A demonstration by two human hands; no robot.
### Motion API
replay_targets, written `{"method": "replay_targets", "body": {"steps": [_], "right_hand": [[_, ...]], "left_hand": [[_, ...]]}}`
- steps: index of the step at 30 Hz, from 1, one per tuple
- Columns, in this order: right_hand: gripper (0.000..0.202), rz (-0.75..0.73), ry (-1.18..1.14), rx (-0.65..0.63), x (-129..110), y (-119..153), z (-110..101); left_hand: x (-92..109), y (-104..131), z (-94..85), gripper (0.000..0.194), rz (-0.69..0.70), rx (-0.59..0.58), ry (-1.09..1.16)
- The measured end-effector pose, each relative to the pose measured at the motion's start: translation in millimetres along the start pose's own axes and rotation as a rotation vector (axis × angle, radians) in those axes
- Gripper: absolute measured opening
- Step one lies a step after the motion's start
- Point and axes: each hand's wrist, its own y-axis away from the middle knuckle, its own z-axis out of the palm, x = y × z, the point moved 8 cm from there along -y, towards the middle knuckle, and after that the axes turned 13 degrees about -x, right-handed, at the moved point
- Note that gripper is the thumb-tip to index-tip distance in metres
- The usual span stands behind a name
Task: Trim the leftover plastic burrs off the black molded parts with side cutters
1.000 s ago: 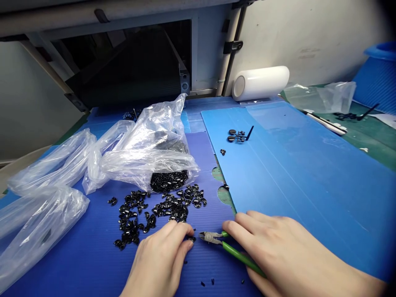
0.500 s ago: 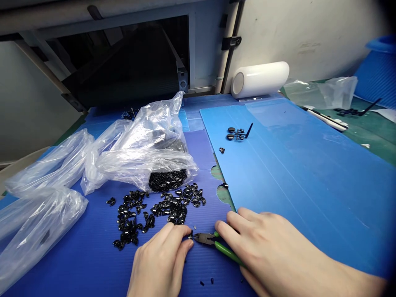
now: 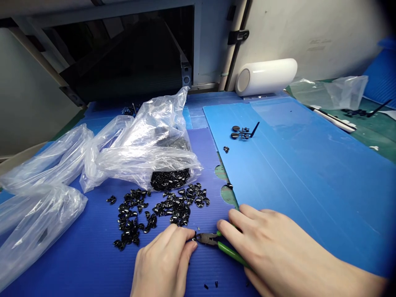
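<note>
From head height, I saw the green-handled cutters (image 3: 228, 250) in the right hand (image 3: 272, 243), its fingers curled around the grips. Right at the cutters' tips, the left hand's (image 3: 163, 260) fingers pinched a small black part (image 3: 194, 237). Beyond the cutters, leftward, loose black pieces (image 3: 177, 206) littered the blue surface (image 3: 93, 251).

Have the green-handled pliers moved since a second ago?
Yes: judged against the half-round cut-out in the mat, the pliers have shifted left, their tips now closer to the left hand.
</note>
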Motion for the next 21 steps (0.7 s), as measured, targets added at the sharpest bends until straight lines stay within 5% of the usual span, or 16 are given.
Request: {"method": "replay_targets", "body": {"steps": [12,17,21], "right_hand": [[0.028,-0.011,0.109,-0.134,-0.6,-17.0,-1.3],[0.031,0.013,0.068,-0.037,2.5,-12.8,15.1],[0.029,0.031,0.043,0.132,0.8,-7.3,8.1]], "left_hand": [[0.2,-0.3,-3.5,0.011,0.006,0.040,-0.014],[0.3,1.4,-5.2,0.011,0.005,0.090,-0.044],[1.5,2.0,-6.7,0.011,0.027,0.113,-0.058]]}}
